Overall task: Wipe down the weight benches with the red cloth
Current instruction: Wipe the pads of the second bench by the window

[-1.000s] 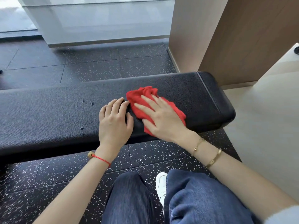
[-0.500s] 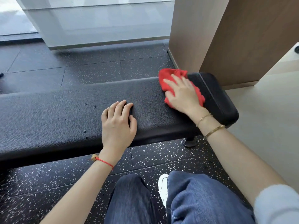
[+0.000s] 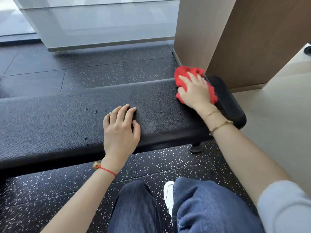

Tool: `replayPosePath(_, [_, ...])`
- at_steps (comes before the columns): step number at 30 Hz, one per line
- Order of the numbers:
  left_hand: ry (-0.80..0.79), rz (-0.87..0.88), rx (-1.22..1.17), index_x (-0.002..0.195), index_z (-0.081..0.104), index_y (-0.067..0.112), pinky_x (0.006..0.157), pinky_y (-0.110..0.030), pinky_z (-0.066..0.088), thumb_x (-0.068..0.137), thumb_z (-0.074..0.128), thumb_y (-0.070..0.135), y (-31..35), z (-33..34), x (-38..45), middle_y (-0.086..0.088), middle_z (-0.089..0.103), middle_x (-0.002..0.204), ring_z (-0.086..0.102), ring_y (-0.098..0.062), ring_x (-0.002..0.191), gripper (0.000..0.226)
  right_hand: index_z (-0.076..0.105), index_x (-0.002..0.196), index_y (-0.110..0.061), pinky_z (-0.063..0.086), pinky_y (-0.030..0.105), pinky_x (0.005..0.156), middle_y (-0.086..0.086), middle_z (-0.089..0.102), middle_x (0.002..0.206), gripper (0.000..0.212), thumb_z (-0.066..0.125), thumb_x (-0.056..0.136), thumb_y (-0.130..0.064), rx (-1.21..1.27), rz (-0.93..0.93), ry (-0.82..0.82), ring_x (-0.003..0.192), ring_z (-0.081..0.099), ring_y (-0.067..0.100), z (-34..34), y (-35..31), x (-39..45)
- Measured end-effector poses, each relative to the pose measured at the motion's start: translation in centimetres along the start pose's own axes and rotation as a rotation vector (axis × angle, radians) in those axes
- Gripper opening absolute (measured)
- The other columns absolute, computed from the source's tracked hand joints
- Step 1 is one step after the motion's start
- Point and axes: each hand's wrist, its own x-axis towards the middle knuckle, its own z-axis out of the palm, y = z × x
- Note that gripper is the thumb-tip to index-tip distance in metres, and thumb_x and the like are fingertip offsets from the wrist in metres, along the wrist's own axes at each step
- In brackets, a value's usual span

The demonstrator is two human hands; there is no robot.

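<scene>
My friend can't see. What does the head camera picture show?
A person's right hand presses a red cloth flat on the far right end of a black padded bench. Their left hand rests flat on the bench's middle, above a speckled black floor.

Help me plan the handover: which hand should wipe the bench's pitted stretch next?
Right, probably. The right hand already presses the red cloth near the bench end, while the left hand rests bare beside the pits.
</scene>
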Motion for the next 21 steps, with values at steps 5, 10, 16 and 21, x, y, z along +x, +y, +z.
replayPosePath(5, [-0.005, -0.003, -0.004, 0.129, 0.06, 0.017, 0.112, -0.046, 0.033, 0.091, 0.046, 0.028, -0.3, 0.0, 0.1, -0.002, 0.058, 0.138, 0.049, -0.025, 0.131, 0.042, 0.048, 0.142, -0.033, 0.015, 0.039, 0.121, 0.0, 0.036, 0.156, 0.054, 0.052, 0.088, -0.036, 0.041, -0.393, -0.09, 0.144, 0.03, 0.028, 1.6, -6.4, -4.1])
replayPosePath(10, [-0.008, 0.006, -0.009, 0.13, 0.06, 0.019, 0.113, -0.045, 0.033, 0.092, 0.046, 0.029, -0.6, 0.3, 0.1, -0.001, 0.058, 0.138, 0.048, -0.024, 0.132, 0.041, 0.049, 0.14, -0.037, 0.017, 0.042, 0.122, -0.005, 0.038, 0.155, 0.053, 0.047, 0.087, -0.038, 0.099, -0.38, -0.074, 0.145, 0.031, 0.025, 0.1, -1.5, -8.3])
replayPosePath(16, [-0.009, 0.001, -0.011, 0.13, 0.06, 0.016, 0.114, -0.045, 0.032, 0.093, 0.045, 0.027, -0.3, 0.0, -0.1, -0.004, 0.057, 0.139, 0.047, -0.026, 0.133, 0.042, 0.05, 0.141, -0.028, 0.019, 0.042, 0.12, 0.005, 0.037, 0.155, 0.05, 0.052, 0.091, -0.029, -0.001, 0.054, 0.093, 0.142, 0.033, 0.029, -1.5, 5.8, -5.4])
replayPosePath(21, [-0.036, -0.003, -0.021, 0.132, 0.059, 0.016, 0.115, -0.045, 0.031, 0.094, 0.045, 0.028, -0.1, -0.3, -0.1, -0.003, 0.056, 0.14, 0.046, -0.025, 0.134, 0.042, 0.048, 0.142, -0.03, 0.015, 0.041, 0.121, 0.004, 0.037, 0.156, 0.052, 0.049, 0.09, -0.034, 0.007, -0.045, 0.084, 0.144, 0.03, 0.029, -0.8, 3.7, -9.4])
